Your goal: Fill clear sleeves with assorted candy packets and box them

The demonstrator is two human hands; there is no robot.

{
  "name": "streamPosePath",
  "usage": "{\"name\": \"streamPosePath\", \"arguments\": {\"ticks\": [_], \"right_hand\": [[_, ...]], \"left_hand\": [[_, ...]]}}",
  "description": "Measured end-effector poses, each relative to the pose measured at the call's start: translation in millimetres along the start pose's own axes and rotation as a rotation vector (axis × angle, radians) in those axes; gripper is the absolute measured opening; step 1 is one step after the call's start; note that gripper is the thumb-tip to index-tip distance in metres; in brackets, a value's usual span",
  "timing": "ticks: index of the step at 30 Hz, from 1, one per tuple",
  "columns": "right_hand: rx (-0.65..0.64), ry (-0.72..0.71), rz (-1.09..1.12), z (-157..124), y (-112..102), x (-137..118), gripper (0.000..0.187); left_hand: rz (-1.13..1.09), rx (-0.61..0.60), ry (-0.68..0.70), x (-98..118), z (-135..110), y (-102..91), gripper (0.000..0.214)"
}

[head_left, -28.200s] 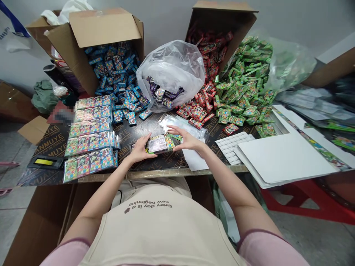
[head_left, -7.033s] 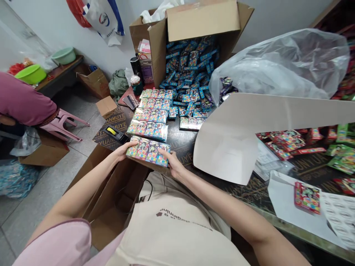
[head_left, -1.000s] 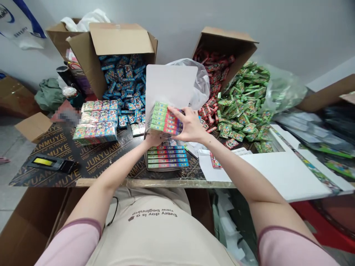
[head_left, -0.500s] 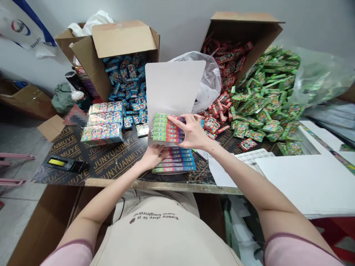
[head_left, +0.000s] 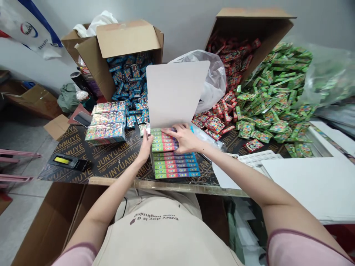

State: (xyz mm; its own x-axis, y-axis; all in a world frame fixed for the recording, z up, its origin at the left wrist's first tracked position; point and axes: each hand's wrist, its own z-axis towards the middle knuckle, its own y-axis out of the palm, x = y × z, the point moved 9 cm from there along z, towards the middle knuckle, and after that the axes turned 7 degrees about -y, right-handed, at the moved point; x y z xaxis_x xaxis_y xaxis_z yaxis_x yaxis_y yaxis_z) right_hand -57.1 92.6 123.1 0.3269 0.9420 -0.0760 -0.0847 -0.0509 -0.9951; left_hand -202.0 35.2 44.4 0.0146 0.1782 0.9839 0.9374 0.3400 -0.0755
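A display box with an upright white lid point(head_left: 176, 92) stands in front of me, holding rows of small green, red, purple and blue packets point(head_left: 177, 166). My right hand point(head_left: 185, 138) grips a block of small packets point(head_left: 159, 142) at the back of these rows, index finger stretched over the top and thumb toward me. My left hand point(head_left: 144, 147) lies along the box's left side, fingers extended, thumb up near the block's corner. A single white-faced packet point(head_left: 144, 129) lies just behind the left hand.
Left stand wrapped packet bundles point(head_left: 107, 123) and a tape dispenser point(head_left: 68, 162). Behind are a carton point(head_left: 126, 40) of blue packets and a carton point(head_left: 252, 14) of red ones. Green packets point(head_left: 274, 96) are heaped on the right, near white sheets point(head_left: 310, 181). The table edge point(head_left: 166, 186) is close to me.
My right hand has brought the block down and toward me, behind the front rows. My left hand has moved from the front rows to the box's left side. The view has shifted slightly.
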Motion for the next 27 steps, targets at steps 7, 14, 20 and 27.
{"name": "streamPosePath", "arguments": {"ticks": [7,14,20,27], "right_hand": [[-0.006,-0.008,0.126,-11,16,6,0.112],[0.121,0.078,0.071,-27,32,13,0.075],[0.166,0.039,0.086,-25,33,17,0.054],[0.159,-0.009,0.046,-7,33,4,0.045]], "left_hand": [[0.357,-0.057,0.279,14,1,24.2,0.089],[1.172,0.009,0.598,40,-24,34.5,0.066],[1.325,0.003,0.631,49,-27,40.6,0.063],[1.382,-0.012,0.641,40,-25,34.7,0.065]]}}
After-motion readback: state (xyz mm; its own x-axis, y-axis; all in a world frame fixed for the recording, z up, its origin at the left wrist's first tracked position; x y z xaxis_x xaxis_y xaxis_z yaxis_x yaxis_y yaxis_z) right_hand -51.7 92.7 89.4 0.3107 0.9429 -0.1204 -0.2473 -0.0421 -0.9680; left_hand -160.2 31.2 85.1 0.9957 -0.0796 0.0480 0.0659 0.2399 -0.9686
